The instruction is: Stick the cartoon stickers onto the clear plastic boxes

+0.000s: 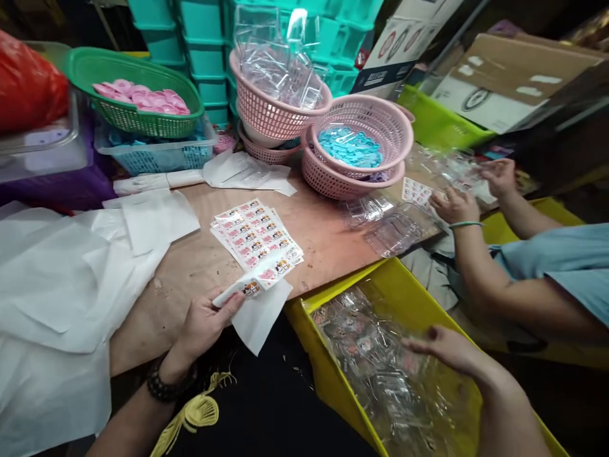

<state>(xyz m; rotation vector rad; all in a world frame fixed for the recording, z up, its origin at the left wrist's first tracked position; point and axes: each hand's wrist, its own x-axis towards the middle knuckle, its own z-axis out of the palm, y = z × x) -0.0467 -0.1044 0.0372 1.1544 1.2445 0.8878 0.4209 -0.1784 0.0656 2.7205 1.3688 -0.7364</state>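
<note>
My left hand (204,320) pinches a sheet of stickers (252,287) printed with small cartoon figures. Its pale backing curls and hangs below my fingers. Just beyond it, a stack of sticker sheets (257,231) lies on the wooden table. My right hand (450,349) is over a yellow bin (328,374), with fingers stretched out and somewhat blurred; I see nothing held in it. Beneath that hand, many clear plastic cases (394,387) fill the bin, some with stickers on them.
White backing papers (61,285) cover the left side. Pink baskets (352,181) of clear cases and blue pieces stand behind, beside a green basket (137,117) of pink pieces. At right, a co-worker's hands (457,206) handle clear plastic near a sticker sheet (416,190).
</note>
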